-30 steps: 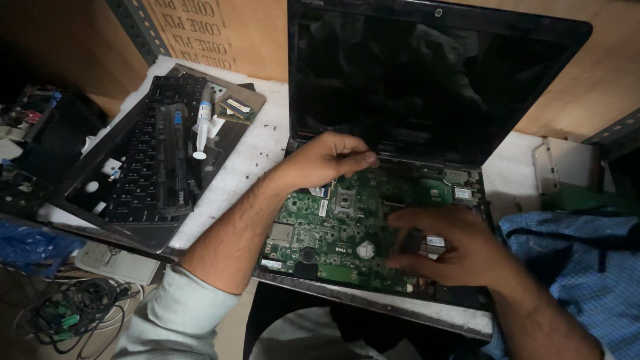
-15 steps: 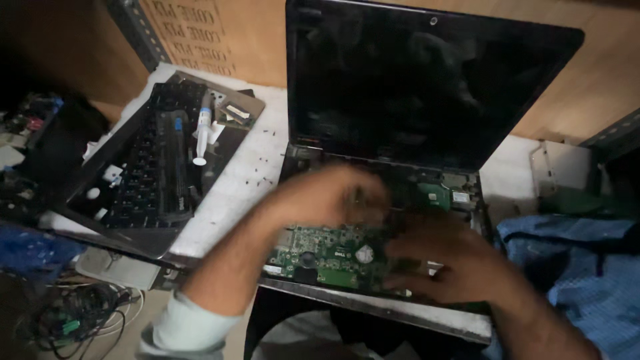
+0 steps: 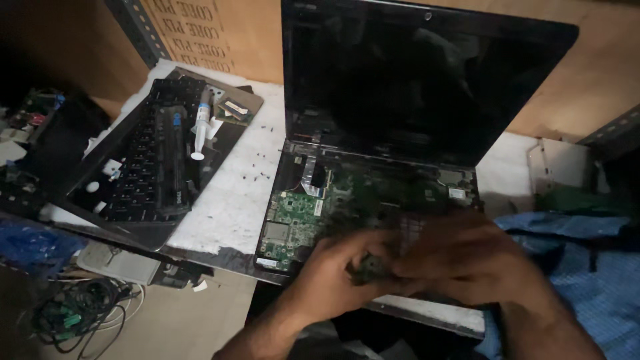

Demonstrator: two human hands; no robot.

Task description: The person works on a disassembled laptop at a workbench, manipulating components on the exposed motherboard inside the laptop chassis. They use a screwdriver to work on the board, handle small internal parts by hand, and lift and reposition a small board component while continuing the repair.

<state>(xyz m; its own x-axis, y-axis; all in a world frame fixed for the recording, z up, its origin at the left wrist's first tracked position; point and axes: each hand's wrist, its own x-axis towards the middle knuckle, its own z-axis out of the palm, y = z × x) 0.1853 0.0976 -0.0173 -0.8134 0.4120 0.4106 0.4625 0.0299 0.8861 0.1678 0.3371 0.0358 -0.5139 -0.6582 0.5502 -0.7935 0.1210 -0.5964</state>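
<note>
In the head view, our hands meet at the near edge of the desk, over the front of the opened laptop. The left hand (image 3: 333, 267) curls its fingers around a small dark part (image 3: 371, 267), and the right hand (image 3: 460, 257) closes in on the same part from the other side. Both are motion-blurred, so we cannot tell what the part is, nor whether the right hand truly grips it or only touches it.

The laptop (image 3: 413, 87) stands in the middle of the desk (image 3: 227, 207) with its dark screen upright against the wooden back wall. Its top cover and keyboard are already off, we judge, since the green motherboard (image 3: 297, 217) lies bare in the base, just behind our hands.

The removed keyboard (image 3: 143, 170) rests in a dark cover at the left edge of the desk, and a white syringe (image 3: 200, 130) lies across it. Small loose screws (image 3: 257, 163) are scattered on the pale surface between the keyboard and the laptop. So the stripping-down looks well advanced, while the board itself is still seated in the base and everything taken off remains to be refitted.

A tangle of cables (image 3: 73, 317) lies on the floor below the left corner, and blue cloth (image 3: 587, 267) sits at the right.
</note>
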